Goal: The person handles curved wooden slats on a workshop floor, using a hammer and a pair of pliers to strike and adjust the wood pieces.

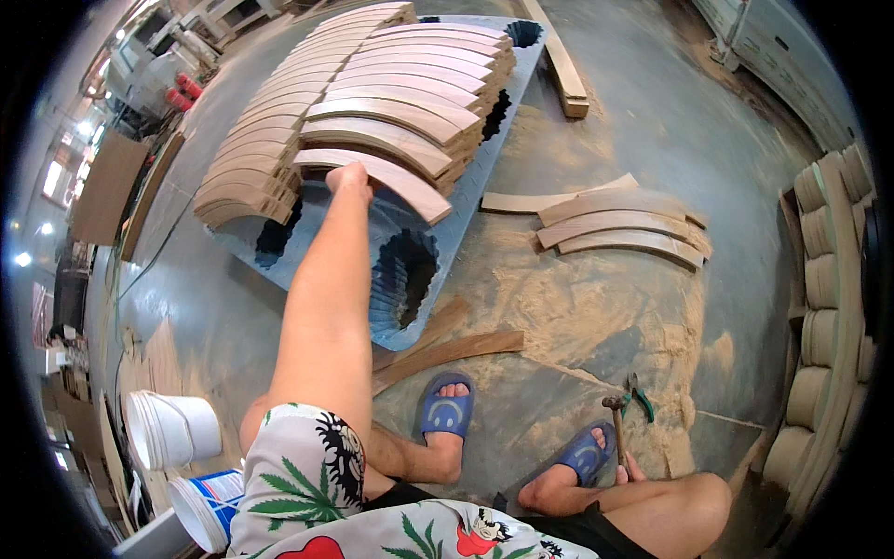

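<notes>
My left arm reaches forward to a blue pallet (349, 252) that carries rows of curved wooden pieces (410, 93). The fingers of my left hand (349, 177) are closed on the nearest curved wooden piece (400, 180), partly hidden behind it. That piece lies at the front of the right-hand row. Low at the right, beside my knee, my right hand (630, 470) grips a hammer (618, 427) by its handle, head up. Green-handled pliers (641, 399) lie on the floor just right of the hammer head.
Loose curved pieces (624, 224) lie on the sawdust-strewn floor right of the pallet. Darker strips (466, 357) lie by its near corner. A white bucket (172, 430) and a blue-and-white bucket (207, 508) stand at left. Stacked wood (819, 307) lines the right; a long board (557, 61) lies beyond.
</notes>
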Demonstrator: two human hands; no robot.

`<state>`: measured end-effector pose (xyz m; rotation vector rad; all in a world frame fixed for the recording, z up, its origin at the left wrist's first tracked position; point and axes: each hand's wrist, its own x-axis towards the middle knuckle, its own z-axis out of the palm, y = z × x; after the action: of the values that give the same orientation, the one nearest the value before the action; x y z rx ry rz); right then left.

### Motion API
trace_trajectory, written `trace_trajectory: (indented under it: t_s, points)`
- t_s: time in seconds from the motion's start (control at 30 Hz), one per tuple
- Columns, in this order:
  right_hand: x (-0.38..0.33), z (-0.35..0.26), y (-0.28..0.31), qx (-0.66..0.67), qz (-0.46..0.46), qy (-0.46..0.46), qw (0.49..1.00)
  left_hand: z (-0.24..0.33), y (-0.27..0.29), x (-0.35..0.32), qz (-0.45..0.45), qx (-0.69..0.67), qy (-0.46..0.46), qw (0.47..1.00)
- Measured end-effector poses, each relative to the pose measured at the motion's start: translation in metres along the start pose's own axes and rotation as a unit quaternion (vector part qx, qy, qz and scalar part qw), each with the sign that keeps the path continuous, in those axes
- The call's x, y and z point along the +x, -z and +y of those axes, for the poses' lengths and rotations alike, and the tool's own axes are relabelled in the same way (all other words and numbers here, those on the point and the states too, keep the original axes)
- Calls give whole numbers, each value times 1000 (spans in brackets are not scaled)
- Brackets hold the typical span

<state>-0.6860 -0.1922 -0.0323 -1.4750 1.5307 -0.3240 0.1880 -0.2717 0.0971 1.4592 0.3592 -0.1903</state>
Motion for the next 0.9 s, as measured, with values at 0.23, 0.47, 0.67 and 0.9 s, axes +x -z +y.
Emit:
trace_trajectory:
  t_s: [0.23, 0.47, 0.67, 0.9]
  points:
    - [-5, -15, -25, -2, -33, -32, 999, 5, 19, 81, 77, 7, -45, 996]
    - [-15, -13, -6, 5, 6, -14, 1000, 16, -13, 38, 64, 313, -116, 941]
    - [-22, -12, -6, 21, 23, 36, 999, 13, -84, -92, -6, 274, -627, 730]
    - [-32, -37, -2, 33, -39, -78, 996, -157, -137, -211, -353, 496, -498, 618]
